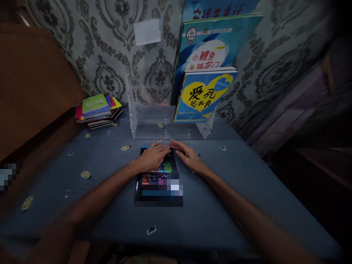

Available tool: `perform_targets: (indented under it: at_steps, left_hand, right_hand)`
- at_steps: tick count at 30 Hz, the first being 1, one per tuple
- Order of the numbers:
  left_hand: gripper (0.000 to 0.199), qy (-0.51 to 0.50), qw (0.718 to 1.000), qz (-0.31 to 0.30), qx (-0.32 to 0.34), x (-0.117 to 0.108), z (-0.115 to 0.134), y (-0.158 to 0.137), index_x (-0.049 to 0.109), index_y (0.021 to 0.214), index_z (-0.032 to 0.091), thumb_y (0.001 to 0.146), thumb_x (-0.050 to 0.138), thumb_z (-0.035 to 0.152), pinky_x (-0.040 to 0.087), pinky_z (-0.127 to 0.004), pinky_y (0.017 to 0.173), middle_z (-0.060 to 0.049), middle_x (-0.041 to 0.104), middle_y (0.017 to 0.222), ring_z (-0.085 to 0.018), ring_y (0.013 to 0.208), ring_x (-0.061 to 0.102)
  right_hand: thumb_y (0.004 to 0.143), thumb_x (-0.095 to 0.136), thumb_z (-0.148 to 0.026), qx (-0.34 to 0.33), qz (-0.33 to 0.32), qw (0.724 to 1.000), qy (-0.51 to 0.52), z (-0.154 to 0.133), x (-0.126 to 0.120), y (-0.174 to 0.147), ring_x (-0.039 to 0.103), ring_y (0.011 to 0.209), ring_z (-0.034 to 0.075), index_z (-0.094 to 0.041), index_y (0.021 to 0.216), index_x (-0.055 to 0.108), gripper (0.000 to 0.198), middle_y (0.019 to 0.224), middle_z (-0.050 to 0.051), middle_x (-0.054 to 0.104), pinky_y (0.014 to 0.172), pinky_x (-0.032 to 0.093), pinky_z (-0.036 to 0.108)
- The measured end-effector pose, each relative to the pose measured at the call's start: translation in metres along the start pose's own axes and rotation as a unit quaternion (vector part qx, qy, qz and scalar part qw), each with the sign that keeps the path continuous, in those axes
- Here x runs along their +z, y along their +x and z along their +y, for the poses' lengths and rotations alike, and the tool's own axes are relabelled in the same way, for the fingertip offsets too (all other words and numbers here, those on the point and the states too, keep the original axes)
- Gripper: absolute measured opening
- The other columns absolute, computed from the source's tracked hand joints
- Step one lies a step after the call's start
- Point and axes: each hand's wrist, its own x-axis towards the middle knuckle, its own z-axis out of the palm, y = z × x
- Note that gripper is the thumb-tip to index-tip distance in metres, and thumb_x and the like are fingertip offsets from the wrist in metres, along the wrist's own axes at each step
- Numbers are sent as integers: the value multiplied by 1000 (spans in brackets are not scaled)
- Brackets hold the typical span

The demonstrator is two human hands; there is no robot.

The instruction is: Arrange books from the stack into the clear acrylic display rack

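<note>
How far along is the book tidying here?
Three blue books already stand in the clear rack. The left hand and right hand rest flat on a dark stack on the table. A colourful pile lies untouched at the left.

Dark book's [158, 183] lower cover blurred, top edge under both hands' fingers [165, 148].

A clear acrylic stand [137, 121] holds blue books [202, 97]; a colourful booklet pile [97, 110] lies left.
</note>
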Motion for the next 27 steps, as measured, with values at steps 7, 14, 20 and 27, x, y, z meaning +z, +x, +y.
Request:
perform_targets:
  at_steps: [7,14,20,27]
  left_hand:
    - [39,-9,1000,-26,14,1,-2,-1,58,133,18,99,43,11,36,-43,116,-8,60,145,-19,137,53]
    - [41,-42,994,-29,97,3,10,-15,61,134,18,99,42,11,35,-44,115,-10,60,144,-20,138,53]
    - [45,-81,986,-42,138,-2,39,-42,57,138,19,96,46,10,34,-45,117,-9,61,143,-20,142,48]
    - [52,-133,973,-79,169,-10,74,-75,54,142,16,92,44,6,29,-43,123,-8,56,149,-19,146,41]
  right_hand:
    - [95,49,-27,-6,11,997,-76,-6,1,-4,61,129,25,-27,140,57,46,141,6,63,115,44,51]
    - [94,51,-27,-15,-5,996,-91,-11,1,-3,61,128,25,-23,141,56,47,138,8,65,112,47,50]
    - [94,51,-26,-18,-5,993,-113,-20,2,-5,62,127,25,-23,141,55,47,137,9,66,111,48,51]
    - [94,51,-25,-15,-6,991,-129,-24,2,-5,63,126,25,-22,141,56,46,136,10,66,110,48,51]
